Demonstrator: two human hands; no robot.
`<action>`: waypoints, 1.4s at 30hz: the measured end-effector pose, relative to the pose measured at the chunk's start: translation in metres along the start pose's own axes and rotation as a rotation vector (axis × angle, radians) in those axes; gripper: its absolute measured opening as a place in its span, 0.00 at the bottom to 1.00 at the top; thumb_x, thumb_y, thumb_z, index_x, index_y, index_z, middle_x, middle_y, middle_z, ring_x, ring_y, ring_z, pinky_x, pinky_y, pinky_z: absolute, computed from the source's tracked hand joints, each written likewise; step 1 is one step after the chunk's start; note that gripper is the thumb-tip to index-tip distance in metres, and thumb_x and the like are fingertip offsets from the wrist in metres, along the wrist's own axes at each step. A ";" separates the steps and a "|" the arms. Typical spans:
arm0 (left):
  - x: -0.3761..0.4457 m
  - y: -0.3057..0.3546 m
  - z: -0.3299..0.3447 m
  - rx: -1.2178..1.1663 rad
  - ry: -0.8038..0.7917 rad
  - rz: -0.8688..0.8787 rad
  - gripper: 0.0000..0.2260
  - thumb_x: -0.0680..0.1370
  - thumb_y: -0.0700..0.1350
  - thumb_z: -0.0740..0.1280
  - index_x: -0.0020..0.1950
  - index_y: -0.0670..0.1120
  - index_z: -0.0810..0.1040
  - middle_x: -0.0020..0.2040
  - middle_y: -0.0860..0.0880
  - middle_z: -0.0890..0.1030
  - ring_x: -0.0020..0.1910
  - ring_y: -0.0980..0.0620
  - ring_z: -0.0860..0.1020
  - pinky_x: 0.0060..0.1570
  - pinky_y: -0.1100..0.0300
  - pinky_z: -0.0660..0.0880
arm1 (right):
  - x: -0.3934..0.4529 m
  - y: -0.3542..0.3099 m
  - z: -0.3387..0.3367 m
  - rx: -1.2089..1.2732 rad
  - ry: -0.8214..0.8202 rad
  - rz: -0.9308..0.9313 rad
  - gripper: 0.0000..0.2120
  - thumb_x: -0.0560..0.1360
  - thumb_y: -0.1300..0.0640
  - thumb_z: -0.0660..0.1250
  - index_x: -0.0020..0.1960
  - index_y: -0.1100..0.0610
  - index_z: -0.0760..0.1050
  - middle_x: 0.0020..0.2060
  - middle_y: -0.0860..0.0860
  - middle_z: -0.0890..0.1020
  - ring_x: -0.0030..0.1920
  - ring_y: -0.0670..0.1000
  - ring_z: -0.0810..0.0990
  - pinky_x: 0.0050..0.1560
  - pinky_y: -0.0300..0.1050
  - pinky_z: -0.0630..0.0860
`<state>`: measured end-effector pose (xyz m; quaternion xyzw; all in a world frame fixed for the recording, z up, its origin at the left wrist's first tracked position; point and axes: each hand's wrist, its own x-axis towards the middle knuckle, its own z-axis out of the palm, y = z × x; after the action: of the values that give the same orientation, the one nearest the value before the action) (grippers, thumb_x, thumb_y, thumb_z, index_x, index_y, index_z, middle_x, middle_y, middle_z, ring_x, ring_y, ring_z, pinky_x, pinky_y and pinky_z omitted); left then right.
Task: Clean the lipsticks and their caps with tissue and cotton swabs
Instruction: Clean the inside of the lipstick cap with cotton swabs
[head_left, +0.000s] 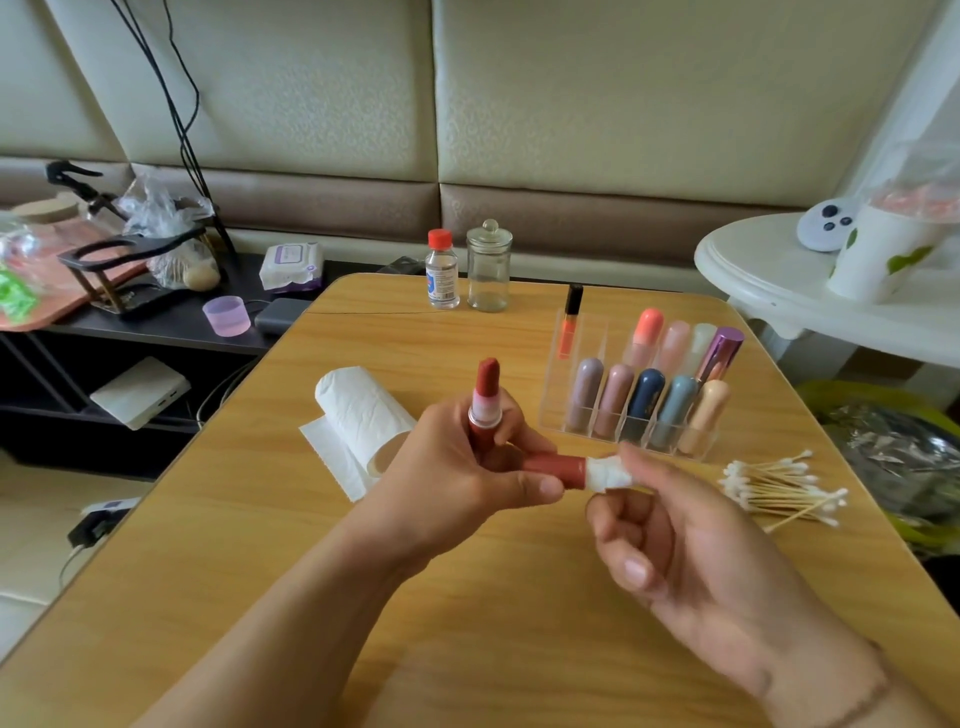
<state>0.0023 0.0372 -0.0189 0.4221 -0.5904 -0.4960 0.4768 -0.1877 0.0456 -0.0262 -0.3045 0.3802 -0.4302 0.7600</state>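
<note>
My left hand (457, 467) grips both the open lipstick (485, 402), kept upright so its bare tip touches nothing, and its cap (556, 470), laid sideways with the mouth facing right. My right hand (670, 545) pinches a twist of tissue (610, 474) that sits at the cap's mouth, I judge to wipe the inside. The tissue roll (358, 415) lies just left on the bench (467, 623) and the cotton swabs (779, 488) near right, both within reach. The other lipsticks wait capped in the clear rack (631, 400) beyond.
</note>
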 end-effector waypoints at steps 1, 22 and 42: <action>0.000 0.000 0.000 0.019 0.005 -0.007 0.20 0.65 0.31 0.77 0.35 0.49 0.68 0.42 0.45 0.85 0.44 0.45 0.84 0.43 0.58 0.78 | -0.001 -0.002 0.003 0.027 -0.012 0.012 0.08 0.71 0.57 0.68 0.41 0.61 0.72 0.30 0.60 0.75 0.20 0.49 0.68 0.17 0.36 0.60; 0.001 0.001 0.001 0.025 -0.002 -0.012 0.20 0.67 0.26 0.75 0.38 0.43 0.64 0.42 0.43 0.85 0.46 0.44 0.85 0.46 0.54 0.81 | 0.001 -0.003 0.004 0.009 -0.027 0.039 0.11 0.73 0.52 0.66 0.45 0.61 0.71 0.31 0.61 0.76 0.21 0.51 0.71 0.18 0.38 0.65; -0.001 0.007 0.000 -0.157 -0.039 -0.170 0.17 0.68 0.42 0.74 0.38 0.45 0.64 0.37 0.35 0.82 0.32 0.47 0.82 0.32 0.62 0.78 | 0.004 0.012 -0.019 -1.350 0.005 -1.277 0.03 0.74 0.61 0.70 0.47 0.59 0.82 0.41 0.52 0.84 0.39 0.53 0.83 0.39 0.48 0.80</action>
<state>0.0026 0.0390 -0.0117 0.4221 -0.5209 -0.5874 0.4532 -0.1972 0.0445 -0.0470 -0.8330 0.3119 -0.4552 0.0399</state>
